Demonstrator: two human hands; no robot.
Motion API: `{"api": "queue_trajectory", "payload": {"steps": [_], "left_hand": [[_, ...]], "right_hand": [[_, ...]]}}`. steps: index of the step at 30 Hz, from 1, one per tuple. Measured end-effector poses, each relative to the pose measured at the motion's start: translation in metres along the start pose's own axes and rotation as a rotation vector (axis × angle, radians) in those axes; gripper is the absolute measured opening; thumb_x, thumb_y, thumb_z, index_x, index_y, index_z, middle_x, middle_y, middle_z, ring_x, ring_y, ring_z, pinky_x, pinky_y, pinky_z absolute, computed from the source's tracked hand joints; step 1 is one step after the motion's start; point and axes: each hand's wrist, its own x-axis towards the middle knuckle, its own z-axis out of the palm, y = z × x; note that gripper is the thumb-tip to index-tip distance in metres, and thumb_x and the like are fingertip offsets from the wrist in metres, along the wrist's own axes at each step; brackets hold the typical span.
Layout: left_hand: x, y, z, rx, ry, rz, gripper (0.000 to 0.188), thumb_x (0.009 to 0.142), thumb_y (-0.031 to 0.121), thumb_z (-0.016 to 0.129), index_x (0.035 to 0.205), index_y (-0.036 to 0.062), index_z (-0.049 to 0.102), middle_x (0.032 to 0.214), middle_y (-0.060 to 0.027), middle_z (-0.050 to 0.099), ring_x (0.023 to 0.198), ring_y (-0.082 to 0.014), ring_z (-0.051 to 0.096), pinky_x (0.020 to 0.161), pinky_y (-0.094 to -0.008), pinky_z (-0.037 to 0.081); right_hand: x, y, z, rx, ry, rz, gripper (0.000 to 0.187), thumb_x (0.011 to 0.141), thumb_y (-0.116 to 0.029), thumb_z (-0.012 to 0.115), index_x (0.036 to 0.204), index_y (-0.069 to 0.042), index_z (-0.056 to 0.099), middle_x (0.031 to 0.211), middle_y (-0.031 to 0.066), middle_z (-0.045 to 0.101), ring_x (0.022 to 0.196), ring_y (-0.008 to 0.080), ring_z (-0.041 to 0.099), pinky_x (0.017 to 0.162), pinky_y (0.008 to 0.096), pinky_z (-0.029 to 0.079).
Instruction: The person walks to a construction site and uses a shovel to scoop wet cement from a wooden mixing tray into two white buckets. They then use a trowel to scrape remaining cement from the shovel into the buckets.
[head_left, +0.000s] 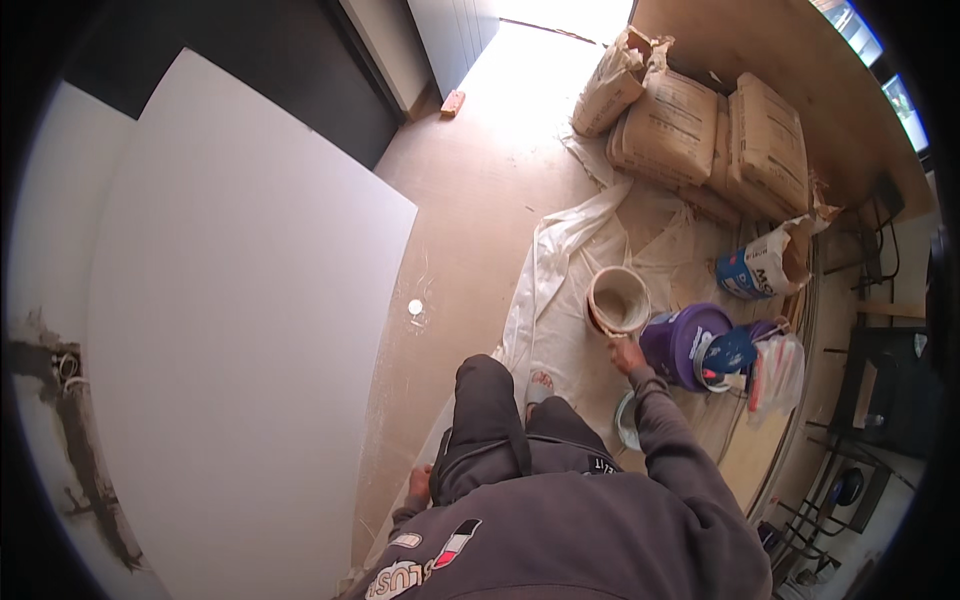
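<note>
The left hand (419,484) hangs beside the thigh (483,430), its grip unclear, while the right hand (627,354) closes on the near rim of a bucket (620,305) over the sheet (552,270) before stacked sacks (672,122), apparently steadying it, the next move likely calling for a level hold.

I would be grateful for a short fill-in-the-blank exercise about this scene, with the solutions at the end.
1. The person's ____ hand holds the pale bucket at its near edge.
2. The tub just right of that bucket is ____ in colour.
3. The large white board stands on the person's ____ side.
4. From the person, the brown sacks are ____ away than the pale bucket.

Missing words: right; purple; left; farther.
</note>
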Motion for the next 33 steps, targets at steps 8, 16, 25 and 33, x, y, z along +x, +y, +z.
{"api": "queue_trajectory", "payload": {"steps": [8,16,25,33], "left_hand": [[0.187,0.079,-0.007,0.120,-0.070,0.180,0.017,0.083,0.016,0.065,0.080,0.0002,0.066,0.065,-0.0089,0.065,0.053,-0.0162,0.062,0.046,-0.0306,0.049],[0.382,0.397,-0.157,-0.074,-0.074,0.074,0.013,0.083,0.013,0.063,0.078,0.0011,0.063,0.062,-0.0086,0.065,0.049,-0.0144,0.061,0.043,-0.0285,0.048],[0.536,0.684,-0.208,-0.030,0.040,0.297,0.013,0.084,0.013,0.064,0.078,0.0027,0.061,0.060,-0.0063,0.063,0.051,-0.0135,0.061,0.046,-0.0283,0.048],[0.613,0.753,-0.125,0.005,-0.044,0.206,0.016,0.082,0.014,0.059,0.074,0.0006,0.062,0.059,-0.0086,0.063,0.049,-0.0148,0.060,0.047,-0.0305,0.049]], "right_hand": [[0.205,-0.114,-0.063,0.135,0.151,-0.154,0.031,0.080,-0.010,0.053,0.106,-0.009,0.069,0.088,0.0228,0.067,0.085,0.0357,0.067,0.080,0.0425,0.052],[0.186,-0.116,-0.014,0.213,-0.316,0.259,0.033,0.077,-0.011,0.058,0.107,-0.009,0.070,0.086,0.0173,0.070,0.076,0.0296,0.069,0.072,0.0417,0.055],[0.261,-0.155,-0.038,0.508,-0.349,0.441,0.037,0.086,-0.024,0.053,0.116,-0.006,0.065,0.105,0.0209,0.067,0.100,0.0361,0.064,0.087,0.0427,0.048],[0.451,-0.115,-0.106,0.442,-0.274,0.347,0.037,0.085,-0.035,0.056,0.113,-0.014,0.068,0.106,0.0204,0.067,0.105,0.0380,0.062,0.094,0.0439,0.046]]}}
